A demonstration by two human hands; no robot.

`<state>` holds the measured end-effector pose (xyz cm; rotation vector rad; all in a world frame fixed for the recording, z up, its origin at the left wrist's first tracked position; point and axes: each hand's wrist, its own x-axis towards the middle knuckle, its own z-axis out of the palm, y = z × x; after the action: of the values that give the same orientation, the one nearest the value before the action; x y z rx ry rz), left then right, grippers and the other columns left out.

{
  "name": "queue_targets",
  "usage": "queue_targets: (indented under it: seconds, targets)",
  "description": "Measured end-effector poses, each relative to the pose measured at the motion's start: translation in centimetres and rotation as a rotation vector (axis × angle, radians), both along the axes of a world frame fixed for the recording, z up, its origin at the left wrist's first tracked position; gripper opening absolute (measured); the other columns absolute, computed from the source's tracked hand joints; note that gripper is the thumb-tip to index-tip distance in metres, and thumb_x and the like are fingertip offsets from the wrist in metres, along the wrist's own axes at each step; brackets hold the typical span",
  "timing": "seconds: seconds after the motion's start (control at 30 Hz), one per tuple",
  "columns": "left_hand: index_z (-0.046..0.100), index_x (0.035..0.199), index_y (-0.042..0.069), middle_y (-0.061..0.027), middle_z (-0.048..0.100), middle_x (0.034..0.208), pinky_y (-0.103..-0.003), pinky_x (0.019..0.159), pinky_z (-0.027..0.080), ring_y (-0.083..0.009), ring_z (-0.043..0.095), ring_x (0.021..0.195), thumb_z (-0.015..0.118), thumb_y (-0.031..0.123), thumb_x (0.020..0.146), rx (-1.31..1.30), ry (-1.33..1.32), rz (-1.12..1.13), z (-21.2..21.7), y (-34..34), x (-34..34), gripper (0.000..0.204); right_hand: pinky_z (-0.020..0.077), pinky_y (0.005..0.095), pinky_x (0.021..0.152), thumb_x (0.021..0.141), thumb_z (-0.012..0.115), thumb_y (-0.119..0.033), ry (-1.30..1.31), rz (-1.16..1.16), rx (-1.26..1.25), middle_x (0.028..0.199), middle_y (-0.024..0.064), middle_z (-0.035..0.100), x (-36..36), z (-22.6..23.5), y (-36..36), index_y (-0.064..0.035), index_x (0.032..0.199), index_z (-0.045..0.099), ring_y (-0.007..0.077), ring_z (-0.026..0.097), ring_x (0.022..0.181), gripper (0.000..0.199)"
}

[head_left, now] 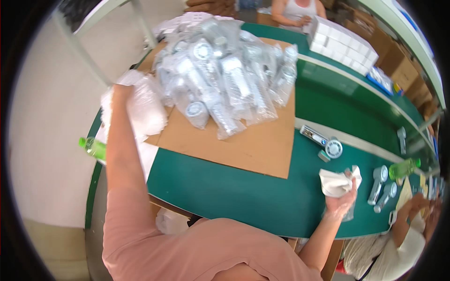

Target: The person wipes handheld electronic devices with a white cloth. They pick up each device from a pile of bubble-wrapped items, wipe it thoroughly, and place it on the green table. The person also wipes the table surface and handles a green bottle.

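Likely bag-fetching: the left hand, grip hidden, at translucent plastic bags, must pinch one free; the right hand clutches crumpled white cloth.

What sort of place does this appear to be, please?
Probably a packing or assembly workshop: bagged handheld devices are heaped on a cardboard sheet, and white boxes stand grouped together near a co-worker.

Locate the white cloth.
In the head view, the white cloth is right of centre, held in the person's right hand, just below the nearest round-headed device on the green table.
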<state>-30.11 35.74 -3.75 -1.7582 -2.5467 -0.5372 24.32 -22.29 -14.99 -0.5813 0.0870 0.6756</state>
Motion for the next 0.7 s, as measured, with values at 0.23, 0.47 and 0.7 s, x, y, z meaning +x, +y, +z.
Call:
queue_targets:
  seconds: [0.23,0.47,0.7]
  targets:
    - [0.064,0.119,0.011,-0.0098,0.055,0.134,-0.042,0.096,0.045,-0.027,0.055,0.12,0.057,0.02,0.084,-0.026,-0.056,0.031,0.6,-3.6,5.4,0.037,0.0497,0.0495,0.088,0.097,0.047,-0.025,-0.156,0.004,0.165,0.1,0.0056,0.062,-0.9,2.1,-1.6,-0.0071,0.113,0.053,0.0245,0.061,0.096,0.025]
    - [0.068,0.105,0.003,-0.0212,0.065,0.111,-0.043,0.092,0.048,-0.0354,0.062,0.107,0.058,0.016,0.079,0.126,0.024,0.007,-2.5,-0.8,2.1,0.031,0.0503,0.0485,0.087,0.097,0.048,-0.027,-0.171,0.01,0.165,0.101,0.0064,0.061,-1.3,2.2,-1.7,-0.0062,0.112,0.053,0.0251,0.06,0.096,0.026]
    - [0.066,0.085,0.006,-0.0143,0.069,0.083,-0.04,0.069,0.049,-0.0311,0.064,0.077,0.056,0.018,0.082,0.615,-0.192,-0.265,3.4,2.7,-0.6,0.016,0.0477,0.0476,0.091,0.097,0.048,-0.027,-0.076,-0.089,0.069,0.107,0.007,0.06,-0.4,1.1,-1.5,-0.0078,0.123,0.048,0.0251,0.057,0.101,0.032]
